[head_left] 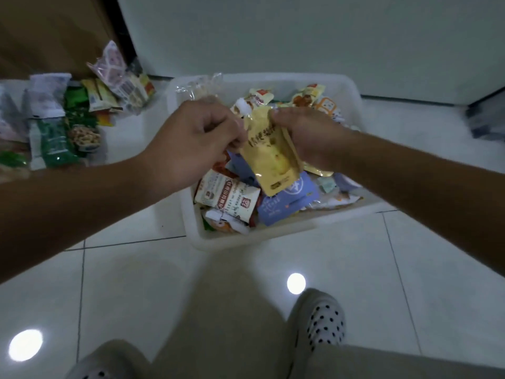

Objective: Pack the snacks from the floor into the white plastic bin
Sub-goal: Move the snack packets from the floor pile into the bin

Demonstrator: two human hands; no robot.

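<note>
A yellow spouted snack pouch point(272, 157) hangs above the white plastic bin point(273, 231). My left hand point(191, 138) pinches the pouch's left edge. My right hand point(308, 135) grips its top right corner. The bin sits on the tiled floor and holds several packets, among them a white and red carton point(226, 196) and a blue packet point(289, 202). A pile of snacks point(71, 119) lies on the floor left of the bin, with green bags, a nut packet point(84, 136) and a pink and white bag point(112, 67).
A white wall runs behind the bin, with a brown door at the far left. A dark blurred object point(486, 119) lies on the floor at the right. My slippers with black dots point(319, 321) stand on the tiles in front.
</note>
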